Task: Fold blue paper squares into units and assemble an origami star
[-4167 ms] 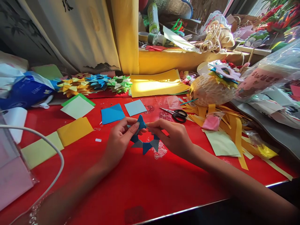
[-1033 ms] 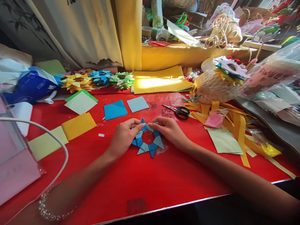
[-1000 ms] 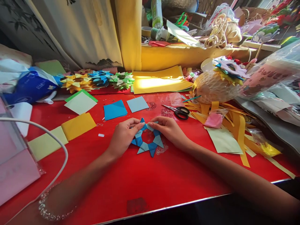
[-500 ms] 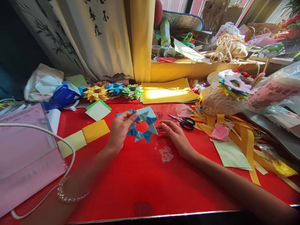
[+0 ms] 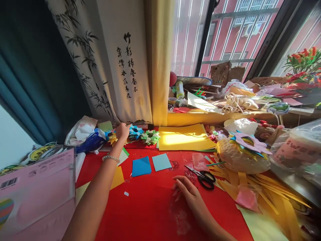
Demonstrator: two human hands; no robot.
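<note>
My left hand point(image 5: 122, 131) reaches to the back of the red table, among folded paper stars; its fingers are pressed together beside the blue star point(image 5: 135, 132), and what they hold is hidden. A green and white star point(image 5: 150, 137) sits just right of it, and a yellow star point(image 5: 113, 138) is partly behind the wrist. Low over the table, my right hand point(image 5: 188, 194) has its fingers apart and holds nothing. Between the hands lie a dark blue paper square point(image 5: 141, 166) and a light blue one point(image 5: 162, 162).
Black-handled scissors point(image 5: 206, 179) lie right of centre. Yellow paper strips point(image 5: 263, 187) spread over the right side, near a netted round object point(image 5: 240, 157). A pink package point(image 5: 47, 190) stands at the left. Yellow sheets point(image 5: 184, 138) lie at the back.
My left hand has moved from the table's middle to the stars at the back; the blue paper ring it held is no longer in the middle. The view has tilted up.
</note>
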